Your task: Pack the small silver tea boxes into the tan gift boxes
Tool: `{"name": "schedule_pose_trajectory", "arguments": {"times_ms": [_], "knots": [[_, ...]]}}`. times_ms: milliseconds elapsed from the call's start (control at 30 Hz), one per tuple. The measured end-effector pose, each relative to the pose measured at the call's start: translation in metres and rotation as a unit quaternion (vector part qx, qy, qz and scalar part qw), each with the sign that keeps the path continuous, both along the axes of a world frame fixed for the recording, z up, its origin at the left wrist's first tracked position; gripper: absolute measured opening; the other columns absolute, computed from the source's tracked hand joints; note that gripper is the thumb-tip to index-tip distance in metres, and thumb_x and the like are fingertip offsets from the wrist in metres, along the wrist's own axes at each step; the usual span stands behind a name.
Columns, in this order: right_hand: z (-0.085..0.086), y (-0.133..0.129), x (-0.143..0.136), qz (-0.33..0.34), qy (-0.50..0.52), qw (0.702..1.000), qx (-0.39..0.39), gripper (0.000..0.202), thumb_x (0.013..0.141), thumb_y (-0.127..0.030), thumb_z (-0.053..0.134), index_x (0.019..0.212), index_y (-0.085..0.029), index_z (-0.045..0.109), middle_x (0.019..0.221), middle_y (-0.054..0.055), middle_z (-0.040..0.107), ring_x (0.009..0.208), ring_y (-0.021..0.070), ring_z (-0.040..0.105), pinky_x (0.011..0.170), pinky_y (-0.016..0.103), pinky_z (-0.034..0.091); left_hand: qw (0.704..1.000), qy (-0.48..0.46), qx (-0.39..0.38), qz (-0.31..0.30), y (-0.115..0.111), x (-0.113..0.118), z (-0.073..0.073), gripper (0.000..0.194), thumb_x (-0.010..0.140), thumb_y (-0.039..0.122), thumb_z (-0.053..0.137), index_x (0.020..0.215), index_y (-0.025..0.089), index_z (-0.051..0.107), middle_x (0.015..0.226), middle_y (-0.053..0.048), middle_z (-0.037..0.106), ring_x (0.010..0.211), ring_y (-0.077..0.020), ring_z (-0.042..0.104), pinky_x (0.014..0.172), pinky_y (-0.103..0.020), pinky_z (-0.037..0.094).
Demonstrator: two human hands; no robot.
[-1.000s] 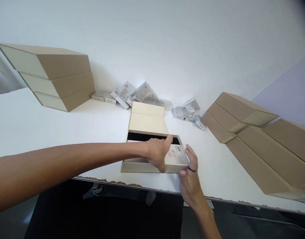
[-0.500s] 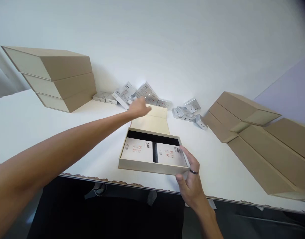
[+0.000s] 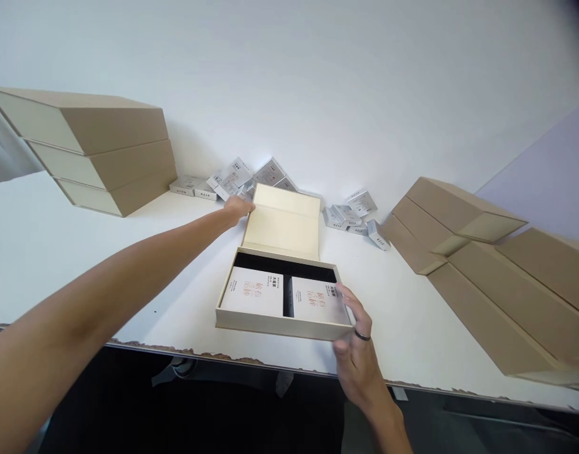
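An open cream gift box [image 3: 270, 323] stands near the table's front edge, its hinged lid [image 3: 284, 227] folded back and away from me. Two white printed packs, a left one [image 3: 254, 291] and a right one [image 3: 320, 299], sit in its black-lined inside with a dark gap between them. My left hand [image 3: 239, 207] grips the lid's far left edge; its fingertips are hidden behind the lid. With fingers over the right wall and thumb at the near right corner, my right hand [image 3: 358, 340] holds the box; a dark ring is on one finger.
Small silver boxes [image 3: 233, 180] lie in a loose pile behind the lid, and more silver boxes [image 3: 346, 214] are to its right. Closed tan boxes [image 3: 114, 145] are stacked at the left. Further tan boxes [image 3: 497, 277] stand at the right. The white table [image 3: 176, 271] has a chipped front edge.
My left hand has come down to the lid's left edge and taken hold. The lid's far end now stands higher. My right hand stays at the box's right corner.
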State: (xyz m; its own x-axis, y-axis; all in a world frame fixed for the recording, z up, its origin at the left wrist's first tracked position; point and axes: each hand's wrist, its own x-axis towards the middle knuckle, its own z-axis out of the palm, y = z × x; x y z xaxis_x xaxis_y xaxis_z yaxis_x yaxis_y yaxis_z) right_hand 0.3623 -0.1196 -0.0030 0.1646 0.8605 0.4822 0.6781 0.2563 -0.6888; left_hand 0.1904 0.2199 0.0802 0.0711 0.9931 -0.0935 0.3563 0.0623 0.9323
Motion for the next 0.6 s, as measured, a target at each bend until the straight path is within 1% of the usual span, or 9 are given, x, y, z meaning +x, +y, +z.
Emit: {"name": "schedule_pose_trajectory", "arguments": {"times_ms": [100,200,300,333,367,433,500,567,600], "knots": [[0.002,0.003,0.001,-0.015,0.082,0.993,0.079,0.073,0.09,-0.082,0.038,0.143,-0.033,0.042,0.161,0.007,0.032,0.147,0.0333,0.033,0.119,0.061,0.028,0.997,-0.001,0.07,-0.044,-0.029,-0.028,0.017,0.019,0.095,0.029,0.064,0.106,0.014,0.068,0.109,-0.007,0.071,0.098,-0.0195,0.068,0.09,-0.039,0.057],[0.012,0.004,0.007,-0.045,0.301,0.938,0.164,0.069,0.088,-0.087,0.031,0.121,-0.033,0.059,0.15,0.005,0.049,0.126,0.0324,0.059,0.11,0.061,0.039,0.979,-0.001,0.164,-0.122,-0.075,-0.085,0.032,0.016,0.093,0.03,0.062,0.1,0.023,0.075,0.111,-0.002,0.074,0.109,-0.0191,0.066,0.104,-0.036,0.05],[0.023,0.003,0.019,-0.092,0.496,0.851,0.148,0.075,0.085,-0.089,0.027,0.096,-0.028,0.068,0.126,0.009,0.068,0.112,0.0309,0.068,0.106,0.059,0.046,0.921,0.058,0.159,-0.351,-0.113,-0.153,0.036,0.012,0.08,0.04,0.074,0.087,0.032,0.08,0.107,-0.001,0.077,0.108,-0.0278,0.069,0.098,-0.042,0.055],[0.025,0.003,0.023,-0.109,0.52,0.836,0.138,0.076,0.084,-0.09,0.028,0.091,-0.027,0.069,0.12,0.01,0.07,0.113,0.0305,0.067,0.106,0.057,0.046,0.896,0.084,0.145,-0.412,-0.121,-0.17,0.033,0.021,0.084,0.04,0.071,0.104,0.038,0.077,0.12,0.0,0.073,0.115,-0.0284,0.067,0.099,-0.044,0.056],[0.026,0.002,0.026,-0.119,0.527,0.832,0.129,0.075,0.084,-0.09,0.03,0.088,-0.026,0.07,0.118,0.01,0.072,0.113,0.0297,0.067,0.107,0.055,0.047,0.886,0.095,0.131,-0.435,-0.127,-0.182,0.028,0.033,0.085,0.04,0.071,0.118,0.041,0.071,0.132,-0.001,0.067,0.122,-0.03,0.064,0.1,-0.046,0.056],[0.026,0.002,0.028,-0.112,0.504,0.849,0.112,0.073,0.083,-0.09,0.035,0.088,-0.027,0.071,0.115,0.009,0.073,0.11,0.028,0.068,0.107,0.051,0.048,0.88,0.104,0.115,-0.449,-0.132,-0.189,0.012,0.066,0.08,0.041,0.078,0.14,0.045,0.049,0.154,-0.003,0.047,0.137,-0.0336,0.051,0.107,-0.052,0.051],[0.026,0.002,0.025,-0.096,0.468,0.874,0.089,0.074,0.08,-0.092,0.039,0.09,-0.027,0.072,0.115,0.009,0.074,0.106,0.0266,0.069,0.102,0.047,0.052,0.881,0.089,0.113,-0.451,-0.134,-0.175,-0.008,0.108,0.063,0.044,0.091,0.149,0.043,0.027,0.163,-0.008,0.026,0.147,-0.039,0.035,0.114,-0.057,0.043],[0.026,0.001,0.021,-0.084,0.432,0.895,0.073,0.075,0.077,-0.094,0.042,0.092,-0.027,0.072,0.115,0.009,0.074,0.106,0.0257,0.069,0.097,0.042,0.054,0.869,0.065,0.112,-0.478,-0.135,-0.151,-0.024,0.136,0.048,0.045,0.097,0.15,0.039,0.007,0.161,-0.015,0.019,0.149,-0.0427,0.028,0.116,-0.061,0.038],[0.026,0.001,0.021,-0.08,0.417,0.903,0.068,0.075,0.076,-0.094,0.042,0.093,-0.027,0.073,0.115,0.009,0.074,0.108,0.0256,0.068,0.096,0.04,0.054,0.862,0.054,0.112,-0.491,-0.137,-0.139,-0.031,0.139,0.047,0.046,0.097,0.148,0.037,0.003,0.157,-0.017,0.023,0.147,-0.0434,0.03,0.115,-0.062,0.038]]}}
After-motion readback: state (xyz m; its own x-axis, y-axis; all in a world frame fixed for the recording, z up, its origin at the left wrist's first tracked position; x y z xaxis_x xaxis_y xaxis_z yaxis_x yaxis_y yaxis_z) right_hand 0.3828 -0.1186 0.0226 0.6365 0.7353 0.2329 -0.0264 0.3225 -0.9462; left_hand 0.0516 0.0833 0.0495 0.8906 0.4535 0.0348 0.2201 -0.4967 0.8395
